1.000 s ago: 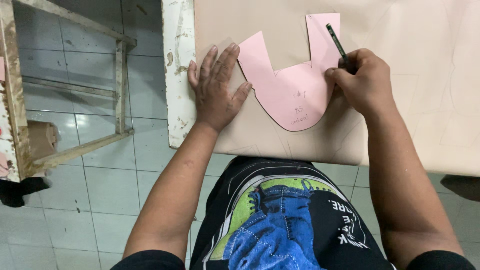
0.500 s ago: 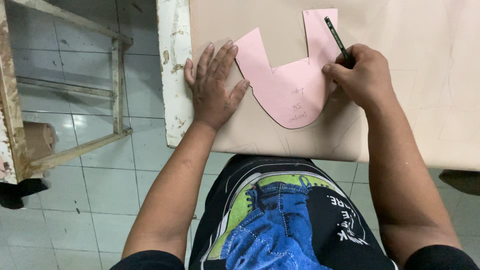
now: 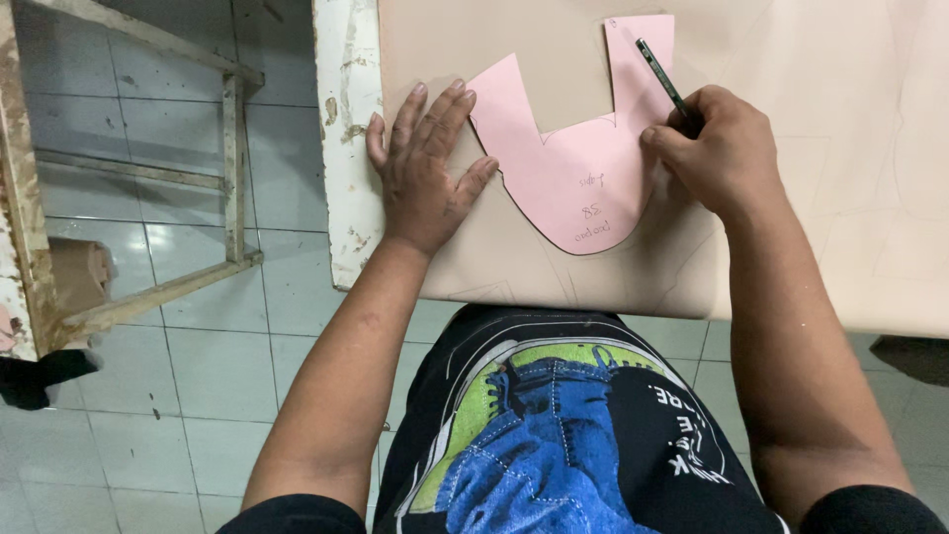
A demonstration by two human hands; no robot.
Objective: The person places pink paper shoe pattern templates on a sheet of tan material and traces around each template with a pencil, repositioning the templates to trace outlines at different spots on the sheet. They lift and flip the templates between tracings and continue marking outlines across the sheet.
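Your left hand (image 3: 425,173) flat on sheet (image 3: 791,198), fingertips touching left edge of template (image 3: 578,168). Template lies on sheet, between your hands. Your right hand (image 3: 717,148) on template's right side, pen (image 3: 660,77) in its grip, tilted, tip down at template's right arm (exact contact point hidden by fingers). Sheet covers table (image 3: 346,138); table's bare edge left of your left hand. Frame (image 3: 232,168) on floor (image 3: 198,376), well left of table. Your torso below table's near edge.

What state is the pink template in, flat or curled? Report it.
Flat: the pink template lies spread on the tan sheet, the left hand pressing its edge.
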